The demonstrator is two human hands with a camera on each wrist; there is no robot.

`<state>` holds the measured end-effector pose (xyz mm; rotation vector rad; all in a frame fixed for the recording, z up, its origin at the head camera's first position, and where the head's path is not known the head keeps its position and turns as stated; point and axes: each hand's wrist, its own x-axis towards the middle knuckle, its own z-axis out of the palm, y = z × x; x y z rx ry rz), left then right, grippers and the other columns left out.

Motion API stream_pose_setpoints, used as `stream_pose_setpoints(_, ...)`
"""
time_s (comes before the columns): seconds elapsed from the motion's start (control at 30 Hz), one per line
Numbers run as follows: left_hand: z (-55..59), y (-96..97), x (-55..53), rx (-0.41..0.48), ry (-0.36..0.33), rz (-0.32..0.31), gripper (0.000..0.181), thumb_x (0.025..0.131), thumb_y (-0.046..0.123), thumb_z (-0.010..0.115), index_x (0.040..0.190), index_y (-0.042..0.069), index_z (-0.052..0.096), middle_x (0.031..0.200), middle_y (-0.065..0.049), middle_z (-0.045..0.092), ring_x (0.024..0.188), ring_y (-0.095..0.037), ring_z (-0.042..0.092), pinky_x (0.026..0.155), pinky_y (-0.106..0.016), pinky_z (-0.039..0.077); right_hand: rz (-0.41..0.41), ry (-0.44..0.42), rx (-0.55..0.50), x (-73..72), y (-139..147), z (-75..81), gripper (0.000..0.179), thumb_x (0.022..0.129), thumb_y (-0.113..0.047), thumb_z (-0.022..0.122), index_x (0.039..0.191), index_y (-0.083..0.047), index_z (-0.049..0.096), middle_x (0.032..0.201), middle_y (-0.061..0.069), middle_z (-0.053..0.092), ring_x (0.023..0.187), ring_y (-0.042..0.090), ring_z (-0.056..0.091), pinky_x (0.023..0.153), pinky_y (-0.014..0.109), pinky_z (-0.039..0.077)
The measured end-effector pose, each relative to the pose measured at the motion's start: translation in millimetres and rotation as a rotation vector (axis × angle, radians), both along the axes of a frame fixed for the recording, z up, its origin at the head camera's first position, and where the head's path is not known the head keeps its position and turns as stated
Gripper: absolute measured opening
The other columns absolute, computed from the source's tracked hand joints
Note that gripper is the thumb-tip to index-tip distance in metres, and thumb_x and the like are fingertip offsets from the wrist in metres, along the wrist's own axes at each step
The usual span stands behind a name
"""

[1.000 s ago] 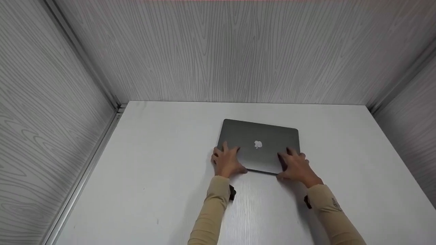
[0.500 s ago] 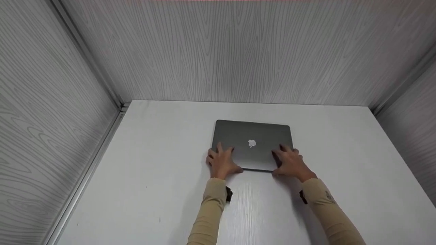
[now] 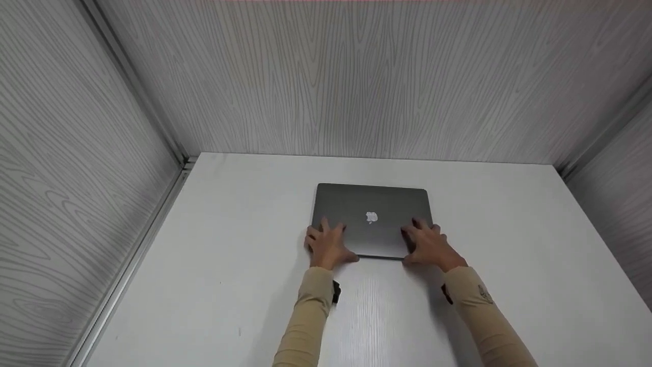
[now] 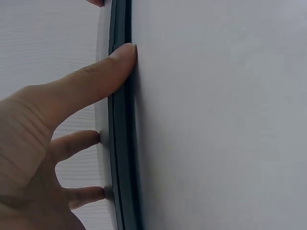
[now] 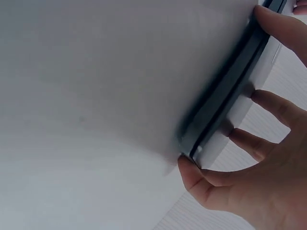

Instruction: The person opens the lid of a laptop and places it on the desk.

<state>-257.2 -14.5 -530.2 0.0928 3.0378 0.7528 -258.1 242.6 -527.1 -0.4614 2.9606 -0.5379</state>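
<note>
A closed gray MacBook (image 3: 373, 232) is on the white table (image 3: 229, 239), near the middle of its far edge. The left hand (image 3: 327, 247) and right hand (image 3: 429, 247) grip the MacBook's near corners.

Head view: your left forearm (image 3: 307, 317) points to half past twelve, your right forearm (image 3: 488, 317) to eleven o'clock. Your left hand (image 3: 328, 246) grips with bent, spread fingers, thumb toward four o'clock; your right hand (image 3: 429, 246) grips likewise, its thumb toward eight o'clock.
</note>
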Motion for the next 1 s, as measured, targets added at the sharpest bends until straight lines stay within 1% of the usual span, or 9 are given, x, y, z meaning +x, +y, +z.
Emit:
stream_pose_setpoints(0.13,2.6,-2.7,1.9,-0.044,0.009,-0.023,0.086,0.065,0.040,0.098,0.139,0.015,0.062,0.149,-0.027,0.039,0.121,-0.057,0.040,0.093,-0.065,0.039,0.005,-0.049,-0.006,1.2,-1.6,5.2,0.078,0.074,-0.023,0.089,0.140,0.001,0.055,0.150,0.034,0.034,0.117,0.066,0.041,0.086,0.075,0.040)
stream_pose_setpoints(0.2,3.4,-3.9,3.1,-0.049,0.020,-0.023,0.088,0.064,0.041,0.098,0.140,0.016,0.062,0.148,-0.026,0.040,0.121,-0.056,0.041,0.093,-0.065,0.039,0.008,-0.070,-0.010,0.3,-2.5,6.7,0.078,0.075,-0.023,0.090,0.140,0.000,0.055,0.150,0.034,0.033,0.118,0.066,0.041,0.087,0.074,0.040)
stream_pose_setpoints(0.37,2.0,-5.8,4.9,-0.021,0.039,0.004,0.087,0.064,0.040,0.098,0.140,0.017,0.062,0.152,-0.025,0.039,0.124,-0.053,0.039,0.097,-0.065,0.036,0.019,-0.079,-0.007,-4.1,-3.7,8.0,0.078,0.075,-0.025,0.090,0.141,-0.001,0.054,0.149,0.035,0.034,0.118,0.066,0.041,0.087,0.074,0.041)
stream_pose_setpoints(0.53,-1.2,-4.4,5.9,-0.001,0.037,-0.007,0.085,0.066,0.040,0.097,0.140,0.017,0.062,0.153,-0.026,0.037,0.123,-0.053,0.038,0.098,-0.064,0.036,0.005,-0.098,-0.003,-3.3,-1.5,5.7,0.080,0.076,-0.022,0.089,0.143,0.001,0.052,0.151,0.035,0.031,0.121,0.067,0.038,0.089,0.075,0.038)
stream_pose_setpoints(0.7,-4.5,-0.6,6.7,0.012,0.058,-0.001,0.084,0.064,0.039,0.098,0.137,0.017,0.063,0.152,-0.025,0.037,0.121,-0.054,0.039,0.097,-0.064,0.036,-0.014,-0.117,-0.015,-1.0,0.7,3.2,0.081,0.076,-0.022,0.088,0.144,0.001,0.049,0.152,0.036,0.028,0.124,0.069,0.033,0.091,0.076,0.035)
stream_pose_setpoints(0.77,-4.7,0.1,6.9,0.027,0.062,0.010,0.084,0.064,0.038,0.098,0.138,0.018,0.064,0.154,-0.024,0.036,0.123,-0.054,0.038,0.098,-0.065,0.035,-0.026,-0.118,-0.030,-1.1,0.2,3.3,0.081,0.076,-0.020,0.088,0.143,0.000,0.049,0.151,0.036,0.028,0.124,0.069,0.032,0.091,0.076,0.034)
stream_pose_setpoints(0.9,-3.1,0.7,7.1,0.025,0.057,0.029,0.087,0.064,0.037,0.098,0.141,0.018,0.062,0.156,-0.025,0.033,0.124,-0.053,0.038,0.098,-0.064,0.036,-0.042,-0.129,-0.049,-2.5,-2.2,4.0,0.080,0.076,-0.018,0.088,0.143,0.000,0.049,0.152,0.035,0.027,0.126,0.070,0.029,0.093,0.076,0.031)
stream_pose_setpoints(1.0,-2.3,2.1,8.1,0.023,0.050,0.027,0.088,0.065,0.037,0.098,0.142,0.017,0.061,0.154,-0.028,0.034,0.124,-0.054,0.039,0.097,-0.064,0.037,-0.048,-0.137,-0.047,-2.5,-1.9,4.9,0.079,0.076,-0.017,0.088,0.143,-0.001,0.049,0.152,0.034,0.026,0.127,0.070,0.028,0.094,0.076,0.030)
